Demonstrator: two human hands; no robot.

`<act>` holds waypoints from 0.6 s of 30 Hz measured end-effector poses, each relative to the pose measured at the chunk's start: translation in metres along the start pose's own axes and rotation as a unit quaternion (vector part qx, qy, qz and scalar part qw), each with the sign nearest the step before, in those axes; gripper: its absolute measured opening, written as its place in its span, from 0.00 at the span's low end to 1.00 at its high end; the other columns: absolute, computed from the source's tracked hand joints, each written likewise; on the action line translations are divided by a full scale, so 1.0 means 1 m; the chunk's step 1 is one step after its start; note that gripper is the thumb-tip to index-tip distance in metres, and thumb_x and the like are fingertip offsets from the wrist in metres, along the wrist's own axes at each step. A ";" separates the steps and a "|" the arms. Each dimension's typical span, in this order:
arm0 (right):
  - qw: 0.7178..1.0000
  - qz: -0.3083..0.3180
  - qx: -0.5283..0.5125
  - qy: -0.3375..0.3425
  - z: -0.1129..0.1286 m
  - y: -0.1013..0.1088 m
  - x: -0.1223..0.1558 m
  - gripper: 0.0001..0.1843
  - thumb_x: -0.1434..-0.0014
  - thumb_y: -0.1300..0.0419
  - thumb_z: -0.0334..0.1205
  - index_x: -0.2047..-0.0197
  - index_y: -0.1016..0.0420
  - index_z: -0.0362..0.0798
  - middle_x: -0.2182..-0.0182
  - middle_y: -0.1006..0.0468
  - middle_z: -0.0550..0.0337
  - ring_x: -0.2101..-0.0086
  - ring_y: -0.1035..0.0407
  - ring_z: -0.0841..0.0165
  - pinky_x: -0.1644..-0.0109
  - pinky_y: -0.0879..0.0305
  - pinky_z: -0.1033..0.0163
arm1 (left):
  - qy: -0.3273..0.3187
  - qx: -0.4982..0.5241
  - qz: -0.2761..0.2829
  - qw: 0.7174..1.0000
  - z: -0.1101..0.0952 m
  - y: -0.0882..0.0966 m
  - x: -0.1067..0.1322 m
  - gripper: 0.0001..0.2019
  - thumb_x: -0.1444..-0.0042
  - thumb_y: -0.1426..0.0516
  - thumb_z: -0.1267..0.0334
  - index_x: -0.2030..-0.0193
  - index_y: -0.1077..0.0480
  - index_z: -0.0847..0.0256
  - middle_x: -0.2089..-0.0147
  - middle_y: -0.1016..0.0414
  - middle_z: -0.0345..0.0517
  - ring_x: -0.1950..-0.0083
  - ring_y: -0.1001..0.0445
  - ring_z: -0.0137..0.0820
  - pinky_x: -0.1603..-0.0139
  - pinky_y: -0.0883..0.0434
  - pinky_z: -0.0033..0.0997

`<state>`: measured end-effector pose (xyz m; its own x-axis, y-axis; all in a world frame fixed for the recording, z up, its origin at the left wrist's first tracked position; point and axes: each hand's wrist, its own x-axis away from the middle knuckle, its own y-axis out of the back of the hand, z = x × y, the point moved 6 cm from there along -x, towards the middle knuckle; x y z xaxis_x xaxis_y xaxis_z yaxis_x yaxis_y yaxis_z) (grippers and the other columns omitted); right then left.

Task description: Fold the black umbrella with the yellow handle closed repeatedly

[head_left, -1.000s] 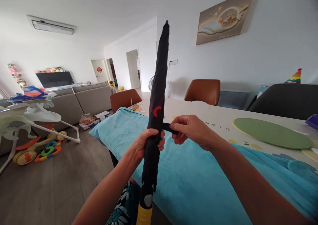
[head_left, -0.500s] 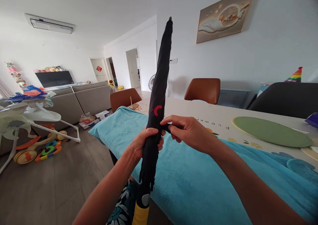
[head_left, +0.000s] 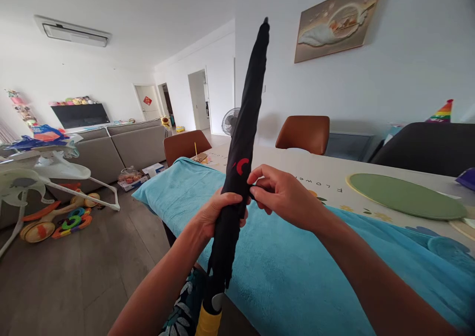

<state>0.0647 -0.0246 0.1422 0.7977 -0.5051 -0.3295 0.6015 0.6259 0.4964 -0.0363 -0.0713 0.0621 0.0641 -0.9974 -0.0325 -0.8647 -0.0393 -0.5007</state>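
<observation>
A: Where's the umbrella (head_left: pixel 240 143)?

B: Up in the left hand (head_left: pixel 218 210), tip up, leaning right; yellow handle (head_left: pixel 208 322) at its bottom end, desk (head_left: pixel 326 167) behind it, blue blanket (head_left: pixel 289 257) draped over the desk just behind and right of it

A: How far along?

B: Mostly done, I'd say: canopy (head_left: pixel 255 78) furled slim, red mark (head_left: pixel 243 167) showing at the umbrella's middle. Left over, my judgement: the black strip (head_left: pixel 252 195) at the umbrella's right side; no fastened end visible, can't tell if it's secured

A: Hands?

B: Left: closed round the umbrella below the red mark, thumb across the front, fingertips out the far side. Right hand (head_left: pixel 276 190): at the umbrella's right side, thumb and index almost together, looks like a pinch on the strip, mostly hidden; index tip touching the canopy or just beside it, can't tell which
</observation>
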 end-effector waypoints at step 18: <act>0.990 0.104 -0.093 -0.007 -0.004 -0.006 -0.001 0.05 0.45 0.49 0.35 0.63 0.43 0.46 0.80 0.31 0.64 0.78 0.35 0.73 0.73 0.38 0.66 | -0.014 -0.142 -0.057 0.988 -0.008 -0.012 0.007 0.14 0.58 0.41 0.62 0.63 0.35 0.64 0.77 0.33 0.40 0.80 0.35 0.25 0.80 0.34 0.26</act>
<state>0.0600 -0.0255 0.1360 0.9056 -0.3606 -0.2232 0.4223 0.8153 0.3962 -0.0294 -0.0778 0.0752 0.1793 -0.9836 -0.0167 -0.9557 -0.1702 -0.2404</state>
